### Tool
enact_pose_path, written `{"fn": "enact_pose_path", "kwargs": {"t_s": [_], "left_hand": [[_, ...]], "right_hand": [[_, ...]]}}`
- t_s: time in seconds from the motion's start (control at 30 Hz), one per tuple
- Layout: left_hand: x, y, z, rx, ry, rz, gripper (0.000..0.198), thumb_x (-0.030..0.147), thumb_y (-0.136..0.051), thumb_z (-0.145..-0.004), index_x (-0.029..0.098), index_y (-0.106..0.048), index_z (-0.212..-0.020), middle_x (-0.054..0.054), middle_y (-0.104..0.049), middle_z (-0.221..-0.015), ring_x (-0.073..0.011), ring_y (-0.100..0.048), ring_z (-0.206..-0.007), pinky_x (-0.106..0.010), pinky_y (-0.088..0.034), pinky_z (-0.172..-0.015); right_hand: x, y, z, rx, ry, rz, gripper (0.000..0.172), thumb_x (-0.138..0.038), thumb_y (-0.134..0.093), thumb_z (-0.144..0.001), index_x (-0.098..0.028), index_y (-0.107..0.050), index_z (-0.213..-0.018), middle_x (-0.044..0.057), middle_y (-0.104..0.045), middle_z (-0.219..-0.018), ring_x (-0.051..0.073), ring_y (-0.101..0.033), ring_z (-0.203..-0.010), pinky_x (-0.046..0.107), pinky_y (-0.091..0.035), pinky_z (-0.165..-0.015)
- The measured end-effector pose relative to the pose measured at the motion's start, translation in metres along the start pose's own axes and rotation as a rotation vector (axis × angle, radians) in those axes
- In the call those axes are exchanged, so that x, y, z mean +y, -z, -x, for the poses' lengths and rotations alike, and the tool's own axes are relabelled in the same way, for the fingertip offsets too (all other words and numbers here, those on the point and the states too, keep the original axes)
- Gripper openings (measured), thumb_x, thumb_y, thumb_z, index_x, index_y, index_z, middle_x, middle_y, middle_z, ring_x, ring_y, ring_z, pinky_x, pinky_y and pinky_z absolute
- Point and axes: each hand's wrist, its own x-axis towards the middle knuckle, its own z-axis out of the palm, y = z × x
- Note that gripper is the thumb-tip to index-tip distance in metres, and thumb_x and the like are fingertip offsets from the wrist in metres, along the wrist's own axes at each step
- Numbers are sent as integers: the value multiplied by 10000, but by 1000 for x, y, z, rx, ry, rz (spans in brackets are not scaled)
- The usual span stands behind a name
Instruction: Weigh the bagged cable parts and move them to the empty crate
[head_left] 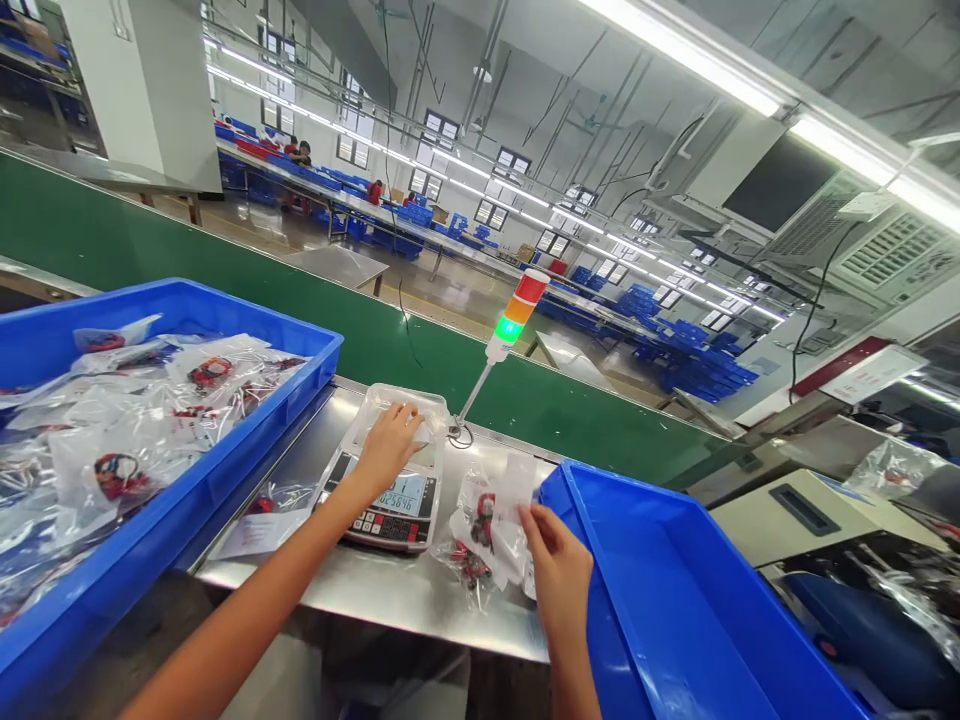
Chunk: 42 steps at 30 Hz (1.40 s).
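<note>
My left hand [390,440] is over the pan of a digital counting scale [405,530], palm down with bent fingers slightly apart. It hides much of the pan, so I cannot make out what lies beneath. Between the thumb and fingers of my right hand [556,565] is the white edge of a clear plastic bag [486,520] with red and black parts inside. This bag touches the metal table right of the scale, and more bagged red parts [471,568] lie against it. Left of the scale lies another clear bag [266,515] with a white area.
A blue bin [315,375] on the left holds many bagged parts. Another blue bin [675,580] stands right of the metal table [360,595]. Behind the scale rise a lit signal tower [510,325] and a green partition [330,315]. A beige machine [810,510] is far right.
</note>
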Motion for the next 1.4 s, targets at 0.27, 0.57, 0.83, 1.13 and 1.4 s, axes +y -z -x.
{"fn": "enact_pose_path", "kwargs": {"t_s": [0.27, 0.57, 0.83, 1.13, 1.4], "left_hand": [[-37, 77, -51, 462, 459, 130, 194, 252, -529, -931, 148, -692, -909, -111, -734, -925, -253, -693, -858, -353, -524, -809], [-90, 196, 43, 844, 545, -138, 331, 453, -456, -838, 191, -648, -904, -157, -694, -1065, -388, -629, -1124, -571, -454, -1035], [-44, 134, 85, 546, 294, -19, 300, 470, -459, -935, 237, -646, -951, -72, -700, -1085, -327, -646, -1092, -509, -496, -1017], [-8, 57, 89, 278, 146, 257, 288, 418, -456, -1009, 229, -670, -964, -47, -709, -1075, -248, -659, -1027, -394, -527, -918], [-19, 40, 55, 187, -4, 117, 299, 173, -518, -930, 190, -639, -1203, -90, -650, -1259, -277, -551, -1240, -469, -495, -1059]], "right_hand": [[-80, -91, -115, -172, 473, 256, 279, -297, -516, -940, -227, -786, -953, 42, -789, -969, 231, -715, -883, 309, -514, -809], [-30, -116, -82, -430, 550, 413, 305, -234, -486, -977, -229, -722, -1170, 71, -744, -1166, 241, -676, -1084, 342, -497, -923], [100, -39, 11, -654, 104, 851, 597, -242, -762, -726, -233, -652, -1313, 111, -660, -1329, 367, -639, -1154, 422, -517, -917], [131, -4, 32, -360, -33, 389, 414, -355, -562, -719, -230, -739, -1071, 100, -747, -1149, 339, -700, -1038, 428, -570, -840], [101, 4, 22, -323, -220, -19, 514, -561, -750, -639, -217, -805, -1017, 118, -767, -1105, 370, -695, -1055, 407, -608, -775]]}}
